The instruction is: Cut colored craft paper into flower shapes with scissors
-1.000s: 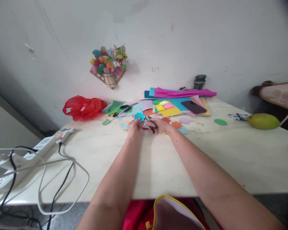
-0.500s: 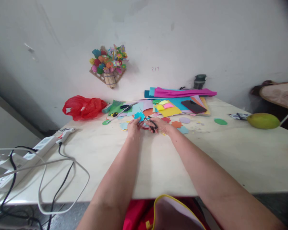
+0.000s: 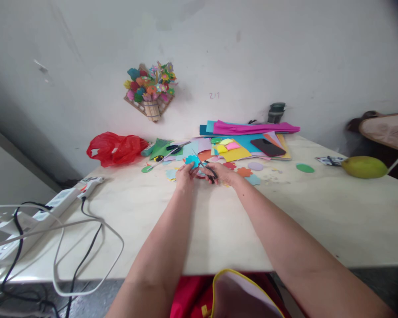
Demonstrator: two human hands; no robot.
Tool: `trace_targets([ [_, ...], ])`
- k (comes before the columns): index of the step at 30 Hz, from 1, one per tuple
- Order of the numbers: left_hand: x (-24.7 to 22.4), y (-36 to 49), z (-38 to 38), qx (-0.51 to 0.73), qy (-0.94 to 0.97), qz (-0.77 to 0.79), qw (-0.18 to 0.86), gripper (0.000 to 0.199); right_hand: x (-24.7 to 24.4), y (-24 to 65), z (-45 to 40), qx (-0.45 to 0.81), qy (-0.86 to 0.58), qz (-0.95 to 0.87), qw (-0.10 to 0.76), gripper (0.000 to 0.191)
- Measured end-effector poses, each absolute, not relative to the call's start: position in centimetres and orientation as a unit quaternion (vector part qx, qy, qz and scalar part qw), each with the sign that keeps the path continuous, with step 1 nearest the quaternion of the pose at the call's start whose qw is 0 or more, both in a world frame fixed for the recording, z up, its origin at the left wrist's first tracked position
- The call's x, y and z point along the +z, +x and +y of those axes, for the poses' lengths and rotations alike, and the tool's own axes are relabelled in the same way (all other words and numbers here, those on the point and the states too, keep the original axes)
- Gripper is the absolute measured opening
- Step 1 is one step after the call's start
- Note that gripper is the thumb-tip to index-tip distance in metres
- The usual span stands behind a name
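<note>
My left hand (image 3: 185, 172) pinches a blue paper flower (image 3: 192, 160) with a scalloped edge. In my right hand (image 3: 221, 173) is a pair of black-handled scissors (image 3: 212, 173), its blades parted and pointing up and left beside the flower's right edge. Around both hands lie cut paper shapes: a red flower (image 3: 230, 165), an orange flower (image 3: 244, 172) and a lilac oval (image 3: 255, 166) to the right, pale blue pieces (image 3: 171, 175) to the left. Something red and round beneath the hands is mostly hidden.
Stacked coloured paper (image 3: 242, 153) bears a dark phone (image 3: 268, 147). A red plastic bag (image 3: 116, 149) and second scissors (image 3: 175, 149) lie left of it. A power strip (image 3: 58, 201) with looping cables occupies the left edge; a yellow-green fruit (image 3: 364, 167) is at right.
The blue flower has shifted and turned very slightly in my left hand. Both arms and the scissors are almost where they were.
</note>
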State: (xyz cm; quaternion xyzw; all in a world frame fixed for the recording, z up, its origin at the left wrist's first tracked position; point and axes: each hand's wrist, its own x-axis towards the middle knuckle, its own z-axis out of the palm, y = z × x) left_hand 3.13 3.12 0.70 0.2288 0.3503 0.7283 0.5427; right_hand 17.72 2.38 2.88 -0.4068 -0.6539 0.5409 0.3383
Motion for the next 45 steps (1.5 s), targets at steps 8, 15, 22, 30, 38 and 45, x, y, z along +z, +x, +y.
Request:
trace_targets([
  [8,0.7,2.9,3.1,0.721,0.244,0.346,0.548,0.026,2.6,17.8,2.7,0.545,-0.401,-0.658,0.331,0.022],
  [15,0.9,2.7,3.1,0.713,0.247,0.356,0.551,0.021,2.3,17.9,2.9,0.541,-0.401,-0.664,0.325,0.02],
  [22,1.0,2.5,2.9,0.71,0.243,0.357,0.556,0.017,2.7,18.0,2.7,0.542,-0.401,-0.665,0.32,0.019],
  [30,1.1,2.3,3.0,0.7,0.249,0.352,0.57,0.012,2.6,18.3,2.7,0.548,-0.389,-0.666,0.323,0.021],
  [38,1.2,2.1,2.9,0.69,0.248,0.367,0.573,0.009,3.4,18.3,1.9,0.559,-0.39,-0.659,0.319,0.022],
  [45,1.2,1.9,2.9,0.677,0.246,0.376,0.583,0.008,3.5,18.4,1.9,0.565,-0.393,-0.656,0.308,0.019],
])
